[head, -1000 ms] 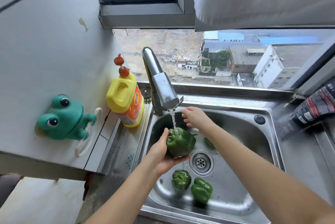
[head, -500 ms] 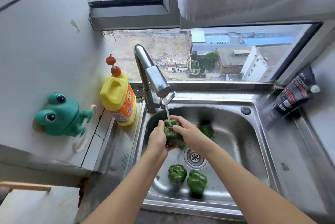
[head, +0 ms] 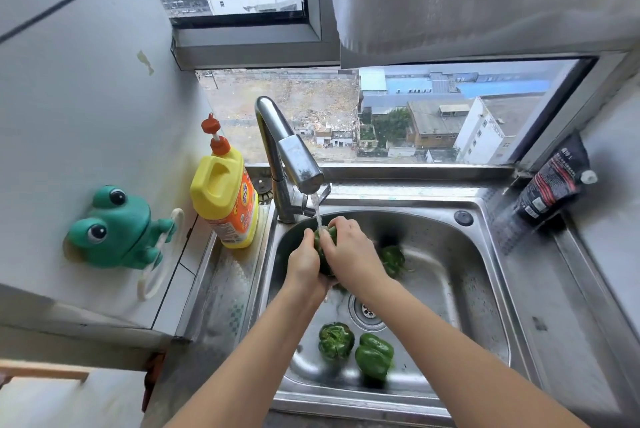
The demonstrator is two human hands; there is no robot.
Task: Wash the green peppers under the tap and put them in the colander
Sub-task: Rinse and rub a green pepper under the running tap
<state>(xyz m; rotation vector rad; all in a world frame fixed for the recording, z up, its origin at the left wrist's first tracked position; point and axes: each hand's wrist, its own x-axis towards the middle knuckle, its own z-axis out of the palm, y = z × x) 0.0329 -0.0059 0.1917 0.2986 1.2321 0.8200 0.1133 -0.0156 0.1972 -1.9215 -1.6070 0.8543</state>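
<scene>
Both hands hold one green pepper (head: 323, 243) under the running tap (head: 299, 164), over the steel sink (head: 481, 292). My left hand (head: 304, 265) cups it from the left and below. My right hand (head: 349, 251) wraps over its top and right side. Water falls onto the pepper between the hands, which hide most of it. Two more green peppers (head: 336, 341) (head: 374, 355) lie on the sink floor near the front, beside the drain (head: 367, 312). Another green pepper (head: 393, 259) lies at the back of the basin, right of my right hand. No colander is in view.
A yellow detergent bottle (head: 223, 199) stands on the sink's left ledge beside the tap. A green frog holder (head: 116, 230) sticks to the left wall. A dark pouch (head: 552, 181) leans in the back right corner. The window is right behind the sink.
My right hand came off the tap handle and closed over the pepper my left hand was holding. Both hands now hold it under the stream.
</scene>
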